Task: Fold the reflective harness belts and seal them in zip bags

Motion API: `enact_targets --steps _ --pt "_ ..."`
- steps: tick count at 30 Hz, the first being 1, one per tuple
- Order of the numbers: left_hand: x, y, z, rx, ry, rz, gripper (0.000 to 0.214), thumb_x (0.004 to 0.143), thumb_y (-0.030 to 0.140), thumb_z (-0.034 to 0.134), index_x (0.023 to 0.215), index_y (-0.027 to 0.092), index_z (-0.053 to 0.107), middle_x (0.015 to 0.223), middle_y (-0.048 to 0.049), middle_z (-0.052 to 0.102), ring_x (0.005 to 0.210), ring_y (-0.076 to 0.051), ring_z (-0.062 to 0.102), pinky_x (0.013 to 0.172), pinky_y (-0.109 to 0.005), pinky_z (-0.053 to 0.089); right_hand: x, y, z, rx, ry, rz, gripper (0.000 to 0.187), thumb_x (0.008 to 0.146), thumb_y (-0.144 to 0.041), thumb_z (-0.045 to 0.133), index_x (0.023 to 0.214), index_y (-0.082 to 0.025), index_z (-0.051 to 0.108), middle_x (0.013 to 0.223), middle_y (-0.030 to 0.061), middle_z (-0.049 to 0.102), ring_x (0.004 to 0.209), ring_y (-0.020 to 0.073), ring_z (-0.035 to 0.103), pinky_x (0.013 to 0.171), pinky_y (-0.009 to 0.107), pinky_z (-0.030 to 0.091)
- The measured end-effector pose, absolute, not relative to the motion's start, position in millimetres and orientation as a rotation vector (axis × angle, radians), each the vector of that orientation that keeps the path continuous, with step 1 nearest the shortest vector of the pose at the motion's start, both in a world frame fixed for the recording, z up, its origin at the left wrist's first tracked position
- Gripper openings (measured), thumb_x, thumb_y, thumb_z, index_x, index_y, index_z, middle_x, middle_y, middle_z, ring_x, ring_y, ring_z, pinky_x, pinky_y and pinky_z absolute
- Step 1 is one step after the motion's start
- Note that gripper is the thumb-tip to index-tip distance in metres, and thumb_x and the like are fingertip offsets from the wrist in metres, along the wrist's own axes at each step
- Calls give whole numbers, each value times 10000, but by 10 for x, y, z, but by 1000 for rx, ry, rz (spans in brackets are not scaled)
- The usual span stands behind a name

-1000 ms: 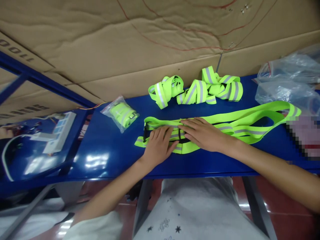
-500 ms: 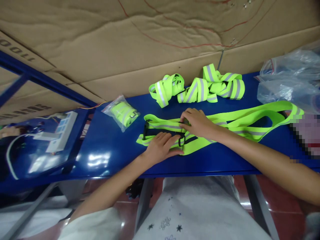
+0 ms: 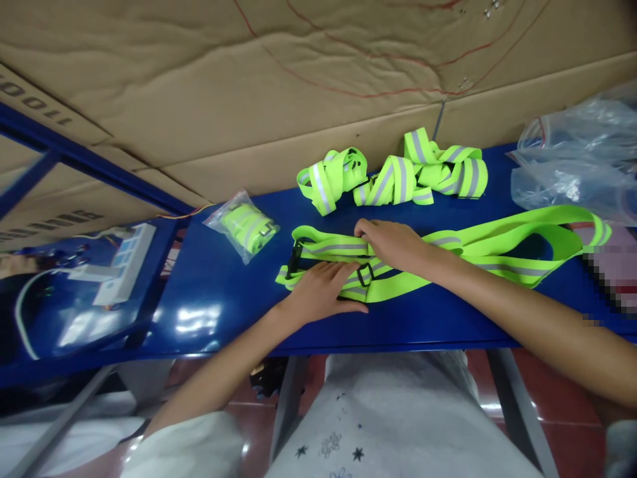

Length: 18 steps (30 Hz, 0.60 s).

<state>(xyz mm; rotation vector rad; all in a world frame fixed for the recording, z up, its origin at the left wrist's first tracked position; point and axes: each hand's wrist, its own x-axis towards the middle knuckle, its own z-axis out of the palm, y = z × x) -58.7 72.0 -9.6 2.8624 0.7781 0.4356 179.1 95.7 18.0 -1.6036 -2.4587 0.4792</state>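
Note:
A long neon-yellow reflective strap (image 3: 398, 287) with grey stripes lies in loose folds across the table, its wide loop reaching to the right. Black buckles show on it: one beside my left fingertips (image 3: 365, 274), another at the folded left end (image 3: 294, 257). My left hand (image 3: 321, 289) rests over the lower folds near that end, fingers laid flat on top and thumb stretched out along the front edge. Curled around the upper band is my right hand (image 3: 393, 242), its fingers bent and pressed together; part of the strap is hidden beneath it.
Behind lie several bundled yellow straps (image 3: 385, 180). A bagged strap (image 3: 245, 226) sits at left, clear plastic bags (image 3: 572, 159) at right. Cardboard (image 3: 279, 146) rises along the back edge. Farther left, a white power strip (image 3: 127, 262) lies beyond the blue frame.
The strap has shifted slightly right, its loop end bulging farther out. My left fingers have drawn back a little from the buckle, uncovering it. My right hand has curled more.

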Motion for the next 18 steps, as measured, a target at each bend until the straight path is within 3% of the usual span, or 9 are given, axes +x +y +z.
enact_targets --steps 3,6,9,13,16,18 --pt "-590 727 -103 2871 863 508 738 880 746 597 1336 169 531 1154 -158 741 966 -332 757 822 -455 610 1802 928 201 -1587 -2494 391 370 1007 -126 433 1313 -265 588 1199 64 679 840 202 652 593 298 234" --pt "-580 730 -109 2871 877 533 721 891 717 613 1355 174 516 1166 -149 734 1008 -324 748 855 -446 605 1829 883 235 -1555 -2532 346 336 1100 -316 372 1292 -258 642 1153 75 676 831 202 652 597 291 273" --pt "-557 734 -129 2852 922 526 820 849 739 648 1404 155 495 1234 -182 687 1140 -356 689 951 -493 570 1867 837 203 -1401 -2580 316 496 1128 -465 270 1283 -238 682 1145 92 689 978 238 666 722 319 394" --pt "-543 732 -130 2875 980 524 864 838 768 627 1397 117 530 1310 -226 615 1235 -382 600 1032 -551 497 1873 745 6 -1097 -2611 55 673 1097 -573 290 1510 -92 515 1449 202 584 1273 334 572 1038 463 398" --pt "-567 694 -15 2916 964 412 848 884 742 595 1432 101 521 1410 -248 561 1316 -396 541 1088 -567 438 1837 681 -144 -1027 -2630 -53 764 1082 -595 321 1592 -28 371 1511 246 528 1363 366 510 1100 498 380" --pt "-599 655 127 2917 970 344 682 971 629 566 1439 135 529 1431 -211 570 1347 -367 530 1120 -548 411 1813 663 -179 -1053 -2649 -76 712 1094 -540 330 1600 -41 363 1504 238 538 1367 365 514 1094 497 397"
